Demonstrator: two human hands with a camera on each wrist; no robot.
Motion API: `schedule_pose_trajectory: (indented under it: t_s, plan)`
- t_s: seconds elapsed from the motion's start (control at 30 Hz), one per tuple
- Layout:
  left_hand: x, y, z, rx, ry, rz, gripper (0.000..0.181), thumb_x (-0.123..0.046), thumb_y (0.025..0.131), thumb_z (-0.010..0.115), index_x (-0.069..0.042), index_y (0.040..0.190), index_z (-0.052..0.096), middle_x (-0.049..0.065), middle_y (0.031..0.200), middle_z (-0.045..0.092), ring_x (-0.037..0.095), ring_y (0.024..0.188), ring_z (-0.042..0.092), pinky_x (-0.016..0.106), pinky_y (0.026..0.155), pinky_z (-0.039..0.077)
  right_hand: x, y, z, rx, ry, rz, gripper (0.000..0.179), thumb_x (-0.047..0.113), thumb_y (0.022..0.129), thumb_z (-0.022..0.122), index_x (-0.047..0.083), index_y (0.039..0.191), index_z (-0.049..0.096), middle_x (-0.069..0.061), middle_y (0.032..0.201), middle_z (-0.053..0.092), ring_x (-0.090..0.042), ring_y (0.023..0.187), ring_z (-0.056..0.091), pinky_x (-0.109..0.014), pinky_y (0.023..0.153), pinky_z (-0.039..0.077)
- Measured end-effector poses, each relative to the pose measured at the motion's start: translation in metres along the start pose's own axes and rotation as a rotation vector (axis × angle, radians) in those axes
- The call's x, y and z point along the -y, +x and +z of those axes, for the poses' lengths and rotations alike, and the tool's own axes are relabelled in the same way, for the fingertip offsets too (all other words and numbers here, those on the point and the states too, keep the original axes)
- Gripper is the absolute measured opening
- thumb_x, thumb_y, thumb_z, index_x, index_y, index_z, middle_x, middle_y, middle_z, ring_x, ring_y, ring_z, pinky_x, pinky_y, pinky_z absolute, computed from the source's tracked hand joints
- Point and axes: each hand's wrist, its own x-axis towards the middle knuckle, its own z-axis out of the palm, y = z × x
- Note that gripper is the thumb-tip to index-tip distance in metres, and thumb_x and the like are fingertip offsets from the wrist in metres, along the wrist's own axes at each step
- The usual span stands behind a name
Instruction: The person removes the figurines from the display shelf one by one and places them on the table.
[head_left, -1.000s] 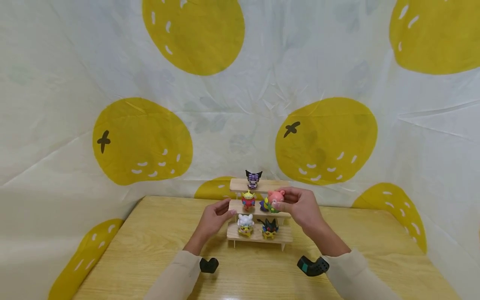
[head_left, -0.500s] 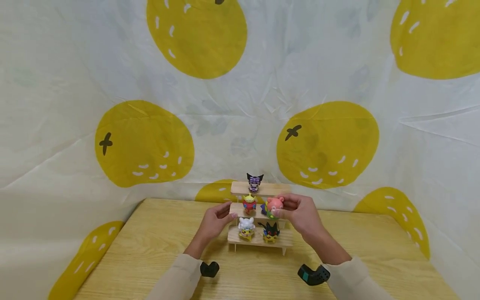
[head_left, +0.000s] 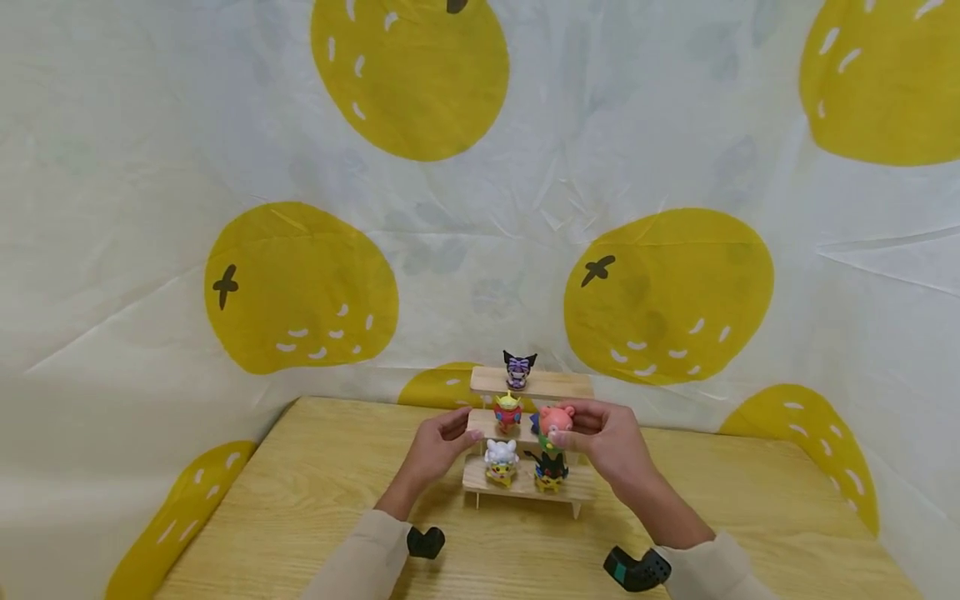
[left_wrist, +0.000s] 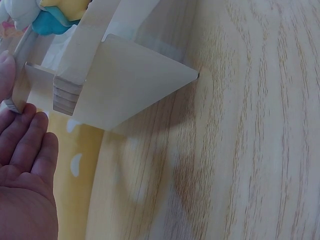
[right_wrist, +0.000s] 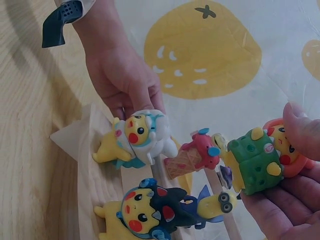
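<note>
My right hand pinches a toy figurine with a pink hood and green outfit, in front of the middle shelf's right part. In the right wrist view, its yellow face lies between thumb and fingers. My left hand holds the left end of the middle shelf of a three-step wooden display stand, thumb above and fingers below. A white-hooded figurine and a black-hooded figurine stand on the lowest step. Behind the held toy, a Minion figurine is mostly hidden in the head view.
A red figurine stands on the middle step's left, and a purple-black one on the top step. The stand is on a wooden table before a white cloth with yellow fruit prints. Black wrist devices sit at the cuffs.
My right hand has brought the pink-hooded figurine slightly lower against the stand, covering more of the Minion figurine. My left hand keeps its place on the shelf. The head view has shifted a little.
</note>
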Motion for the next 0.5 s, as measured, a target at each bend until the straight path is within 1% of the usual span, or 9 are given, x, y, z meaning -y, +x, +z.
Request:
schedule_pose_trajectory:
  t_s: [0.03, 0.2, 0.5]
  plan:
    - [-0.0004, -0.0001, 0.0002, 0.004, 0.004, 0.009, 0.063, -0.026, 0.099, 0.073, 0.003, 0.151, 0.051, 0.023, 0.153, 0.054, 0.040, 0.142, 0.054, 0.047, 0.111, 0.053, -0.0001, -0.0007, 0.0000, 0.001, 0.001, 0.003, 0.042, 0.004, 0.088, 0.083, -0.005, 0.127, 0.071, -0.021, 0.119, 0.077, -0.018, 0.103, 0.076, -0.022, 0.083, 0.062]
    - [0.0003, -0.0006, 0.0010, 0.007, 0.010, 0.010, 0.065, -0.029, 0.099, 0.074, 0.003, 0.151, 0.051, 0.023, 0.153, 0.055, 0.040, 0.142, 0.055, 0.048, 0.111, 0.053, -0.0037, -0.0038, 0.0003, 0.010, 0.020, 0.002, 0.044, 0.006, 0.087, 0.084, -0.005, 0.127, 0.070, -0.020, 0.118, 0.077, -0.016, 0.102, 0.075, -0.023, 0.082, 0.062]
    - [-0.0005, -0.0004, 0.0014, 0.002, 0.012, 0.012, 0.064, -0.029, 0.100, 0.072, 0.003, 0.151, 0.051, 0.024, 0.153, 0.055, 0.040, 0.142, 0.055, 0.046, 0.110, 0.053, -0.0068, -0.0047, 0.0020, 0.009, 0.050, 0.012, 0.045, 0.001, 0.086, 0.083, -0.008, 0.127, 0.069, -0.022, 0.120, 0.076, -0.009, 0.098, 0.075, -0.021, 0.082, 0.062]
